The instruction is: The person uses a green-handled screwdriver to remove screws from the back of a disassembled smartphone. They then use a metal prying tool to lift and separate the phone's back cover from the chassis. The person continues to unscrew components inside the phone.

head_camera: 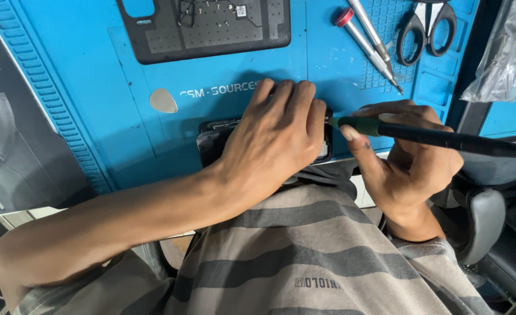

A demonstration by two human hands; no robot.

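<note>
Nearby: scissors (426, 30), screwdrivers (368, 42), tray (205, 29); left hand (272, 137) hides device (211, 140).

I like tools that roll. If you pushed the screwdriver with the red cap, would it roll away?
Probably a little. The screwdriver with the red cap looks round and slim, so it could roll. It lies against a second screwdriver on the blue mat, whose ridged grid may stop it. It looks stiff, metal.

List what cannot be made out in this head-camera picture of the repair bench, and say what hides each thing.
- Dark device: mostly hidden under the left hand.
- Tip of the green-and-black tool: hidden behind the left hand's fingers; contact with the device cannot be told.
- Small screws on the black tray: too small to count.
- Scissors: handles cut off by the top edge.
- Plastic bag: contents unclear, cut off at the right.
</note>
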